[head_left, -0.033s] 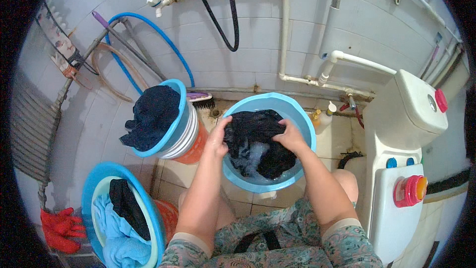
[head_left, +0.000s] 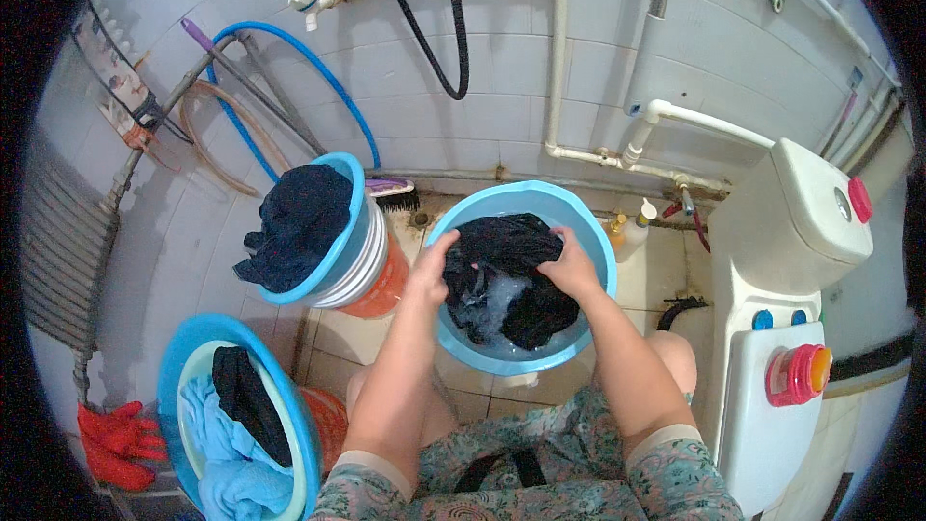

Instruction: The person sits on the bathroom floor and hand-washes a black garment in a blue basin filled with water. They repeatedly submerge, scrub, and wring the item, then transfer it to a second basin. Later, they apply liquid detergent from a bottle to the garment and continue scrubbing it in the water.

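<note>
A wet black garment (head_left: 502, 246) lies bunched in a light blue basin (head_left: 603, 275) of sudsy water in front of me. My left hand (head_left: 431, 268) closes on its left edge, with the fingertips partly hidden by the cloth. On the opposite side, my right hand (head_left: 569, 267) grips the cloth, thumb on top. Between the two hands the fabric is gathered in folds. Whitish foam (head_left: 504, 299) shows in the water, and more of the dark cloth sits at the basin's near side.
Left of the basin, a blue basin of dark clothes (head_left: 307, 222) tops an orange-and-white bucket (head_left: 371, 280). Nearer stands another basin with light blue cloth (head_left: 241, 487). Red gloves (head_left: 121, 444) hang far left. Pump bottles (head_left: 634, 232) and a toilet (head_left: 786, 222) with a red jar (head_left: 793, 373) are right.
Both hands have shifted very slightly to the right, still on the black garment. The surroundings look the same.
</note>
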Demonstrator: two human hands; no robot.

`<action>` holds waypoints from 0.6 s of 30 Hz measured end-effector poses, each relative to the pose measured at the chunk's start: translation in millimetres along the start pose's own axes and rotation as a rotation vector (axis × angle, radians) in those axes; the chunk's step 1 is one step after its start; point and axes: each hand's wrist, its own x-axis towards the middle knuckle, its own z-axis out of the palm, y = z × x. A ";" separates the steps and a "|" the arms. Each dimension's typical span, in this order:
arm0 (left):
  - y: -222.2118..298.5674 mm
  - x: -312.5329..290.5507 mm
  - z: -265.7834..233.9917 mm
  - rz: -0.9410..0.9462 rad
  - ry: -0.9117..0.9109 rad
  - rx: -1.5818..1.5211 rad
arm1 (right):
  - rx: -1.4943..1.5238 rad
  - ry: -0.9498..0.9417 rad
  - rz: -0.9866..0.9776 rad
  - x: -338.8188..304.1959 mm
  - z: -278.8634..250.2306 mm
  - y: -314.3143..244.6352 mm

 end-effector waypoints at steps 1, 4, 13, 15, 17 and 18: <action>-19.6 22.2 -16.7 0.045 0.014 0.139 | -0.131 0.005 -0.024 -0.9 6.1 1.1; -73.2 26.4 -8.7 0.322 0.335 1.186 | -0.548 -0.002 -0.085 -10.1 34.8 20.8; -120.3 42.6 4.3 0.058 0.035 1.890 | -1.045 -0.428 0.020 13.6 86.2 76.4; -145.5 66.5 -10.4 -0.046 0.076 1.762 | -0.983 -0.452 0.034 26.6 94.7 94.9; -122.9 67.8 21.9 -0.005 0.168 1.547 | -0.908 -0.380 0.054 29.1 89.4 86.6; -118.3 67.0 27.0 0.067 0.152 1.546 | -0.883 -0.361 0.063 28.9 82.7 77.1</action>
